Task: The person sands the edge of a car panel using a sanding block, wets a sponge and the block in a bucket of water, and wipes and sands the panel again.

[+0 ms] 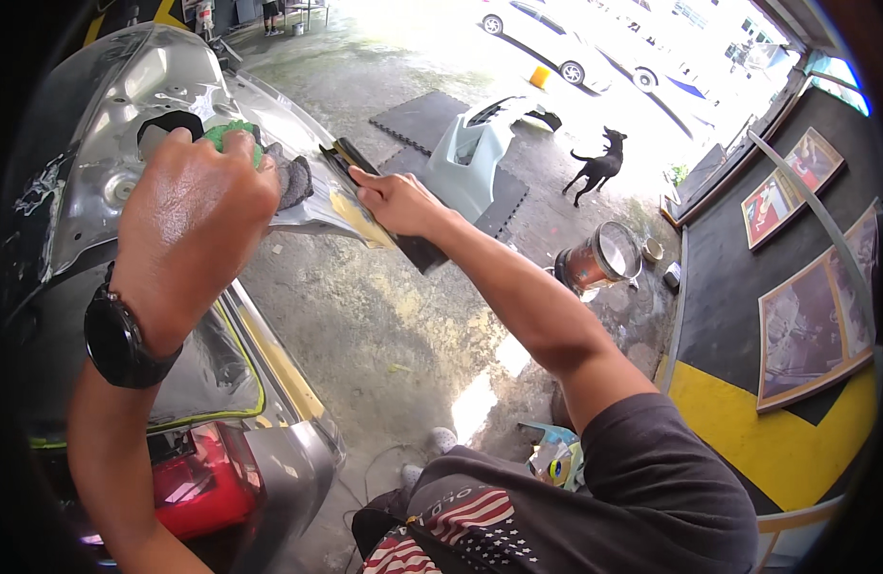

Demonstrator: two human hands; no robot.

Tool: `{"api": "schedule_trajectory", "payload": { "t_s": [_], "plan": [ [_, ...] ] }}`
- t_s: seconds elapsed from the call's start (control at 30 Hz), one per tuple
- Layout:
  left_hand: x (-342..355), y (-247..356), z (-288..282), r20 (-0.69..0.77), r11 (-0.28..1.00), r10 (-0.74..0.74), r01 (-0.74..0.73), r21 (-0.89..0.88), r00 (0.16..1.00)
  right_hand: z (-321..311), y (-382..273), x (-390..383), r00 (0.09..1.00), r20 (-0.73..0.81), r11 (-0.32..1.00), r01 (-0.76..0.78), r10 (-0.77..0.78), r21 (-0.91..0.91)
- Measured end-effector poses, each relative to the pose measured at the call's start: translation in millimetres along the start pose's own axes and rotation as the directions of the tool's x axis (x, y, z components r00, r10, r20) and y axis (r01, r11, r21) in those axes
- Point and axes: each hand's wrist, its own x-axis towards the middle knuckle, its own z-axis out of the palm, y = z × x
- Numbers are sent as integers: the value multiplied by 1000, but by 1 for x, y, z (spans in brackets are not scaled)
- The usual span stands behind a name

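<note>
My left hand [195,220], back up, has curled fingers over a green crumpled pad [228,134] on a silver car panel [88,230]. A dark grey cloth [294,182] lies beside it, and a black flat object [166,124] shows behind my fingers; their exact grip is partly hidden. My right hand [394,199] is closed on a long black sanding block [420,251] along the panel's right edge, against a tan filler patch [360,216]. Below the panel are the car's rear window [202,364] and red tail lamp [202,478].
A pale bumper [461,158] lies on interlocking mats [398,120]. A black dog [604,167] stands right of it, near a bucket [599,258]. A dark wall [709,316] with pictures runs along the right. White cars [532,38] and a person's legs [269,14] are farther back.
</note>
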Motion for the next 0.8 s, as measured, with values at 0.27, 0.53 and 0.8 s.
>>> {"api": "schedule_trajectory", "payload": {
  "t_s": [0.27, 0.53, 0.8],
  "plan": [
    [-2, 1, 5, -15, 1000, -4, 4, -27, 1000, 4, 4, 18, 999, -37, 997, 0, -3, -80],
    [0, 1, 2, -25, 1000, 3, -4, -26, 1000, 3, 15, -21, 999, -18, 999, 47, -47, 12],
    [-1, 2, 6, -55, 1000, -3, 2, -21, 999, 6, -1, 35, 995, -99, 993, -25, 14, -117]
  ]
}}
